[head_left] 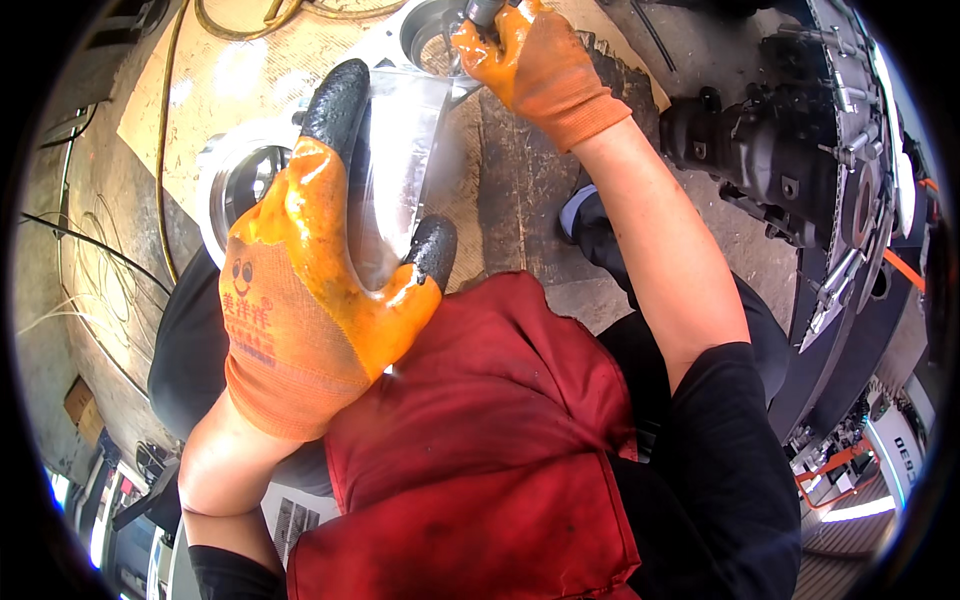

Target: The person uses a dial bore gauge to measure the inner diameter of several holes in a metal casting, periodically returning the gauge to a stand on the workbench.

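We are observing the red apron [470, 400] lying over the lap, above a tan sheet [150, 130] on the floor. We are seeing the left hand [310, 270] spreading thumb and forefinger around the shiny silvery piece [395, 150]; whether it is gripping, we are not able to tell. Beyond, the right hand [530, 65] is curling its fingers around a dark cylindrical object [484, 11], partly cut off at the upper edge.

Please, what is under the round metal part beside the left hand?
A tan sheet shows beside the metal part; what lies directly beneath is covered.
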### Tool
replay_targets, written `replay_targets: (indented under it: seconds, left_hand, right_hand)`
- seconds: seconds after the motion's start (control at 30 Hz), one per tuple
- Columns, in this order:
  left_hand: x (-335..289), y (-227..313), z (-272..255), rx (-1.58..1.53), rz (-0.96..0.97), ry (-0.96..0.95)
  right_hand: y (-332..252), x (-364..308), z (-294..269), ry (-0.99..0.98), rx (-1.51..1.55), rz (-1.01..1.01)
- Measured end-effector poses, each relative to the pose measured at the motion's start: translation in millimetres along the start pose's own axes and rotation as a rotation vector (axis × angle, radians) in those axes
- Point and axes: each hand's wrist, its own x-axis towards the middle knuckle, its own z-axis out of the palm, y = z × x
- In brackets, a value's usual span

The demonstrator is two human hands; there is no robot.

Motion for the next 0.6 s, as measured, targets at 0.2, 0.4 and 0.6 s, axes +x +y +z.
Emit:
replay_targets:
  seconds: [0.2,0.4,0.6]
  left_hand:
    - [-3,-10,-2,0.049,0.079,0.048]
    - [-6,-33,-19,0.055,0.215,-0.016]
    - [-9,-36,-24,0.11,0.216,-0.114]
  right_hand:
    - [-5,7,-24,-0.011,0.118,0.029]
    - [10,11,-65,-0.044,-0.049,-0.482]
    - [11,-30,-68,-0.181,0.44,0.053]
